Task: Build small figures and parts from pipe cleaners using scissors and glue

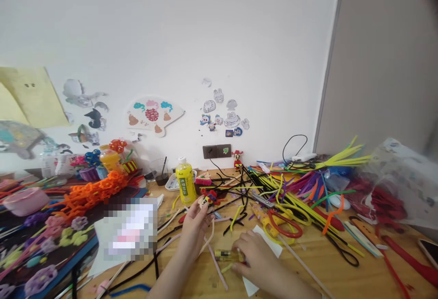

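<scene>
My left hand (pixel 194 226) is raised over the wooden desk (pixel 342 276), its fingers pinched on a small red, blue and yellow pipe-cleaner figure (pixel 207 198). My right hand (pixel 251 253) lies low on the desk with fingers curled around a small yellow-and-clear tube (pixel 226 255), possibly a glue tube. A white scrap of paper (pixel 265 237) lies under and beside that hand. Pink and black pipe cleaners (pixel 219 271) run across the desk between my two forearms.
A yellow drink bottle (pixel 185 182) stands behind my left hand. Red-handled scissors (pixel 284 226) and a heap of coloured pipe cleaners (pixel 301 185) lie to the right. Orange pipe-cleaner flowers (pixel 96 192) and a dark mat (pixel 41 249) with pastel flowers fill the left.
</scene>
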Demonstrator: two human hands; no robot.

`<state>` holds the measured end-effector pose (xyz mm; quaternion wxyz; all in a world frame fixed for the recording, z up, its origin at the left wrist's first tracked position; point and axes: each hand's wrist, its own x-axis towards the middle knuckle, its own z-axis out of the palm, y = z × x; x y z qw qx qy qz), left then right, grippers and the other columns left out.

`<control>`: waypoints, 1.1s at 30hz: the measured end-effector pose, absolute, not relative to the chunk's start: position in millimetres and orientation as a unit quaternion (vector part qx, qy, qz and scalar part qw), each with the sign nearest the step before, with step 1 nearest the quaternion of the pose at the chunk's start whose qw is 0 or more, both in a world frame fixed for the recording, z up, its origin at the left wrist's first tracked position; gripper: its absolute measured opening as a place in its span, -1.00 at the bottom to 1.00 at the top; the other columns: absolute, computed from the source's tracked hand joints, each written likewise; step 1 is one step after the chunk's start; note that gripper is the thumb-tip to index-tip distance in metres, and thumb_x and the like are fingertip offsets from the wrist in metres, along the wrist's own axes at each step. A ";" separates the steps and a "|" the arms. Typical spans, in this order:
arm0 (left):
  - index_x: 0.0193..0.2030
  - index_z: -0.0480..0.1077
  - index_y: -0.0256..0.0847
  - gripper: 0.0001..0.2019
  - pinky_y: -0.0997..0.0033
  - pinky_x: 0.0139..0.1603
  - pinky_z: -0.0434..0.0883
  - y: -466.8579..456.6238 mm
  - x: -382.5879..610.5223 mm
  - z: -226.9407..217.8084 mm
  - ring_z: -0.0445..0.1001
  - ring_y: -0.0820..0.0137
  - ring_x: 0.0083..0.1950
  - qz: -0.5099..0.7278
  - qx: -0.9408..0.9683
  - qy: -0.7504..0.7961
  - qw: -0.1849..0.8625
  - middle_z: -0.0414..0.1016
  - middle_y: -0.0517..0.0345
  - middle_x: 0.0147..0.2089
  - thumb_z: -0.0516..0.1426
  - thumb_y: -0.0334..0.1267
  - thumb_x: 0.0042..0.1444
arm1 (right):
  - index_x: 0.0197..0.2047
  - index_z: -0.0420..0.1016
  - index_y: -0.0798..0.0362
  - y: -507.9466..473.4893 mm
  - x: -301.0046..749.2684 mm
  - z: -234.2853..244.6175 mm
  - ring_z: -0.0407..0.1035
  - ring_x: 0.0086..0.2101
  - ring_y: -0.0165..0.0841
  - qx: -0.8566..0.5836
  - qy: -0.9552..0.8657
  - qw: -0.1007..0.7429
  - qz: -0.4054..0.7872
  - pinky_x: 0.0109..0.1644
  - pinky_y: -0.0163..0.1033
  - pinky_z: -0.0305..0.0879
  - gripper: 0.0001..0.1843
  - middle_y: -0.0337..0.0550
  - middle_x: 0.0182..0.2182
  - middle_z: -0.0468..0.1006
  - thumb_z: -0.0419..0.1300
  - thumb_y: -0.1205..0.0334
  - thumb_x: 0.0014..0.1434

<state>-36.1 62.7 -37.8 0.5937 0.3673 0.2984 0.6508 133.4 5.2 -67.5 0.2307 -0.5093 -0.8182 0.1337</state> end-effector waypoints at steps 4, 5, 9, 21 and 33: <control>-0.18 0.39 -0.25 -0.66 0.51 -0.34 0.36 62.9 -35.9 -38.2 0.43 0.49 -0.38 0.645 0.402 0.333 0.559 0.48 0.11 -0.26 0.22 -0.17 -0.11 | -0.40 0.43 0.05 7.4 129.1 -69.0 0.29 -0.27 -0.26 -0.515 -0.805 0.257 0.142 -0.23 -0.24 0.13 -0.93 -0.13 -0.38 0.47 0.16 0.32 -0.03; -0.20 0.40 -0.27 -0.66 0.51 -0.36 0.36 62.8 -36.1 -38.3 0.42 0.48 -0.40 0.644 0.409 0.344 0.548 0.49 0.10 -0.29 0.22 -0.15 -0.11 | -0.41 0.41 0.05 9.7 130.1 -70.5 0.29 -0.29 -0.27 -0.528 -0.787 0.284 0.148 -0.25 -0.24 0.13 -0.94 -0.13 -0.38 0.47 0.12 0.35 -0.02; -0.21 0.41 -0.27 -0.65 0.46 -0.37 0.37 60.1 -35.0 -36.3 0.42 0.43 -0.37 0.641 0.415 0.358 0.537 0.47 0.09 -0.31 0.21 -0.11 -0.12 | -0.41 0.25 0.05 23.9 141.6 -75.9 0.31 -0.45 -0.34 -0.546 -0.654 0.436 0.289 -0.37 -0.25 0.17 -0.94 -0.19 -0.51 0.42 0.00 0.26 0.05; -0.23 0.41 -0.26 -0.57 0.50 -0.53 0.28 48.1 -21.7 -26.7 0.32 0.54 -0.57 0.557 0.450 0.369 0.592 0.42 0.16 -0.42 0.28 -0.09 -0.25 | -0.39 0.19 0.05 15.8 149.9 -47.9 0.29 -0.59 -0.47 -0.377 -0.474 0.537 0.587 -0.50 -0.34 0.19 -0.77 -0.33 -0.57 0.38 0.15 0.14 -0.07; -0.29 0.39 -0.24 -0.63 0.51 -0.58 0.27 23.7 -10.9 -6.2 0.31 0.50 -0.62 0.516 0.525 0.456 0.500 0.34 0.32 -0.62 0.23 -0.05 -0.23 | -0.44 0.29 0.07 20.9 158.4 -60.2 0.13 -0.55 -0.46 -0.393 -0.472 0.583 0.532 -0.48 -0.36 0.13 -0.48 -0.29 -0.57 0.21 -0.06 -0.27 0.02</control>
